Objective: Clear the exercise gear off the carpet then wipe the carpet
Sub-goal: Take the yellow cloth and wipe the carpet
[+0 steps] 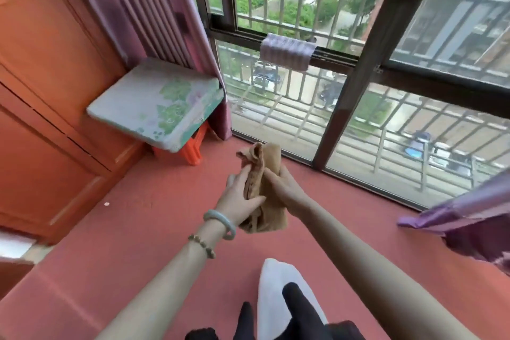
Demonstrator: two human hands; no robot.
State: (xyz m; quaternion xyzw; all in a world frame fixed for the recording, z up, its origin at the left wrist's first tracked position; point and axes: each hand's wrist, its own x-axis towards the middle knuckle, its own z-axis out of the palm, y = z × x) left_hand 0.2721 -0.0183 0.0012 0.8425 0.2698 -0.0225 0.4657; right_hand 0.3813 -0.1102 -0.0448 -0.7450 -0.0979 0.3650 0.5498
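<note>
A folded tan cloth [269,174] is held up in the air between both hands, above the red carpet [154,229]. My left hand [238,196], with a pale bangle and a bead bracelet on the wrist, grips its left edge with thumb and fingers. My right hand [281,188] holds the cloth from the right side, its fingers wrapped behind it. No exercise gear shows on the carpet in view.
A floral cushion [154,102] lies on an orange plastic stool [193,149] in the left corner by the orange wooden cabinet [49,119]. Purple curtains [165,8] hang at left and right. A striped cloth [287,51] drapes over the window rail. A white-socked foot [276,290] rests below.
</note>
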